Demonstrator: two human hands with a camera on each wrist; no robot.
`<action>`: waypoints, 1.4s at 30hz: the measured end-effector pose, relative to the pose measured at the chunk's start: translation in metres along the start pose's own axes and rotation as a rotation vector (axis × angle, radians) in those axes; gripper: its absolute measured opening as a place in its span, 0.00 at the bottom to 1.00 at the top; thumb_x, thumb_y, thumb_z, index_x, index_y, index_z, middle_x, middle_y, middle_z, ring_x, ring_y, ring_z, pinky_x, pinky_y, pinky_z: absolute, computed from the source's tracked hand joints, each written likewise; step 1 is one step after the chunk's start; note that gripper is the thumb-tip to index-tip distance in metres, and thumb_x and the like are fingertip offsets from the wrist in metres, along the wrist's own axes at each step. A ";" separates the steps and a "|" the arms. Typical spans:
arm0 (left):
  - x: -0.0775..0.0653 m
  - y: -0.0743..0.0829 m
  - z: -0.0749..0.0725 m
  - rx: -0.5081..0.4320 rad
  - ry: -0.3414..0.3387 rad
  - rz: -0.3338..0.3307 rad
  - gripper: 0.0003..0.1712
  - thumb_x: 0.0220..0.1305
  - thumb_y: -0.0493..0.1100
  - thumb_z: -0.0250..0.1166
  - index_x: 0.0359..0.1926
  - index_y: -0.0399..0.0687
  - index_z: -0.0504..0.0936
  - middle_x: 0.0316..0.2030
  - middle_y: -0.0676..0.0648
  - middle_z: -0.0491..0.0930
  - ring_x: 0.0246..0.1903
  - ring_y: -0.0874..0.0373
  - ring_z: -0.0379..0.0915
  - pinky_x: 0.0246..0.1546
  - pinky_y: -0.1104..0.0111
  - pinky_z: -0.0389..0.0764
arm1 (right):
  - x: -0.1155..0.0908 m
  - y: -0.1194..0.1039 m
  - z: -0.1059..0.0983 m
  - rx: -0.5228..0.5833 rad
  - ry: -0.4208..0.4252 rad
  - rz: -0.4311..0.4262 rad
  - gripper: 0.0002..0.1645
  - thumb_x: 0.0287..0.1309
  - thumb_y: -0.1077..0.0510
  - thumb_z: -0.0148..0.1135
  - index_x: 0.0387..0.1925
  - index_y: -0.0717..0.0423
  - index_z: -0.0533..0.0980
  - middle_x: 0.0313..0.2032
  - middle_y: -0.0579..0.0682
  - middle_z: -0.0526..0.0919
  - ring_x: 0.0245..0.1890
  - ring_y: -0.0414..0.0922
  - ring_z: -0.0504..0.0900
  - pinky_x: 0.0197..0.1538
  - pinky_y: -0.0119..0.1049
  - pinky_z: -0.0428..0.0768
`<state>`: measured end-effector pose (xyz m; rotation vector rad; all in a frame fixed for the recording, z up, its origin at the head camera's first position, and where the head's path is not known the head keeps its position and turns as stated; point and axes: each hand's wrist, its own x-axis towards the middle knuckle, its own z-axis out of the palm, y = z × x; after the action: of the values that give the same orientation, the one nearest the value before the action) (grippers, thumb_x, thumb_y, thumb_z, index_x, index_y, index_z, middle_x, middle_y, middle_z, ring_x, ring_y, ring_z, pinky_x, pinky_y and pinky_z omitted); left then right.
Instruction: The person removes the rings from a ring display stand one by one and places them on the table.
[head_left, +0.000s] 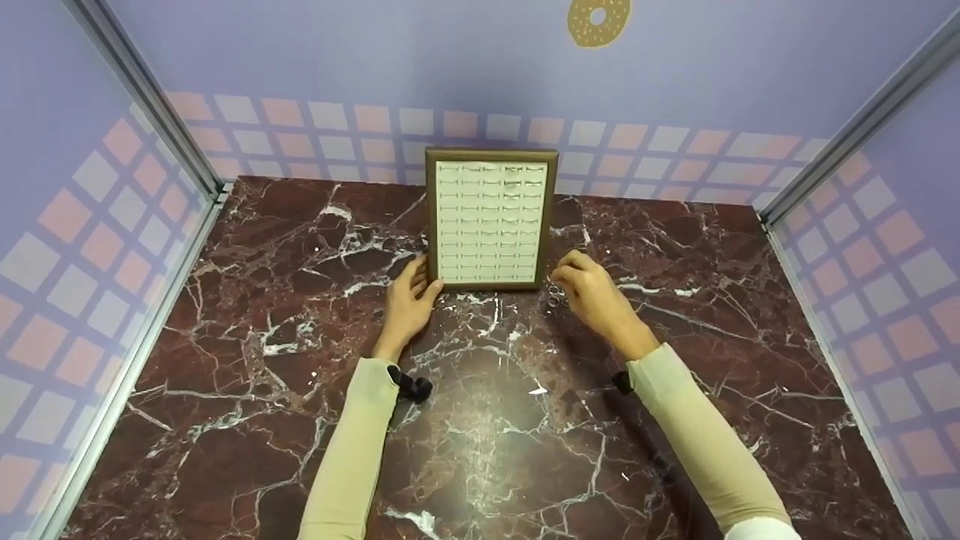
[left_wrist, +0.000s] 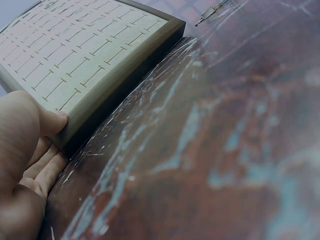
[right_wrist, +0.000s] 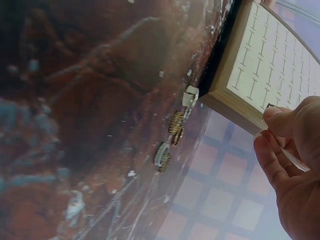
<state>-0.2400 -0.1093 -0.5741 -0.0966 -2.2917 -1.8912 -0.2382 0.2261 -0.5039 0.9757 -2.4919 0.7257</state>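
Note:
A framed ring display board (head_left: 491, 225) with a cream slotted pad stands on the tabletop near the back wall. In its upper right slots sit several rings (head_left: 513, 182). My left hand (head_left: 409, 304) grips the board's lower left corner, thumb over the front of the frame. Beside the board's right edge, my right hand (head_left: 589, 292) pinches a small ring (right_wrist: 270, 106), mostly hidden by the fingertips. Loose gold and silver rings (right_wrist: 176, 122) lie on the tabletop by the lower right corner, below the right hand.
The dark red marbled tabletop (head_left: 300, 420) is bounded by a back wall (head_left: 315, 67) and two side walls with pink and white squares. Metal rails run along the corners. A small white scrap (head_left: 538, 391) lies in front of the board.

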 end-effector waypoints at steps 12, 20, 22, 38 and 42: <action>-0.001 0.000 0.000 -0.006 -0.004 0.017 0.32 0.74 0.32 0.66 0.75 0.33 0.70 0.68 0.29 0.76 0.69 0.36 0.75 0.74 0.52 0.78 | -0.018 -0.002 0.007 -0.014 -0.005 -0.014 0.05 0.67 0.73 0.67 0.35 0.66 0.86 0.40 0.57 0.82 0.41 0.53 0.86 0.48 0.44 0.90; 0.000 0.000 0.001 -0.014 0.001 0.013 0.31 0.74 0.31 0.66 0.75 0.33 0.71 0.67 0.30 0.77 0.68 0.37 0.75 0.74 0.53 0.78 | -0.027 -0.001 0.010 -0.009 -0.018 -0.027 0.06 0.62 0.75 0.69 0.33 0.65 0.87 0.39 0.56 0.83 0.40 0.52 0.86 0.47 0.44 0.90; 0.000 0.000 0.001 -0.023 0.003 0.011 0.31 0.73 0.31 0.67 0.74 0.34 0.72 0.67 0.30 0.77 0.68 0.37 0.75 0.74 0.53 0.78 | -0.029 0.000 0.011 -0.008 -0.031 -0.025 0.06 0.61 0.75 0.69 0.33 0.65 0.87 0.39 0.56 0.83 0.40 0.52 0.86 0.47 0.43 0.90; 0.000 0.001 0.001 -0.024 0.005 0.005 0.32 0.73 0.30 0.66 0.75 0.31 0.70 0.67 0.28 0.76 0.69 0.36 0.75 0.74 0.53 0.77 | -0.037 0.000 0.014 -0.040 -0.123 -0.019 0.06 0.59 0.74 0.72 0.32 0.63 0.88 0.37 0.56 0.83 0.37 0.52 0.87 0.42 0.43 0.91; 0.000 0.001 0.001 -0.015 0.002 -0.003 0.33 0.73 0.31 0.67 0.75 0.30 0.70 0.67 0.28 0.75 0.69 0.36 0.74 0.74 0.54 0.77 | -0.038 0.001 0.015 -0.047 -0.140 -0.023 0.06 0.59 0.73 0.73 0.32 0.62 0.88 0.35 0.55 0.82 0.36 0.51 0.87 0.41 0.42 0.91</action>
<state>-0.2400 -0.1082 -0.5734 -0.0938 -2.2774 -1.9094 -0.2150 0.2381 -0.5350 1.0702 -2.5993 0.6082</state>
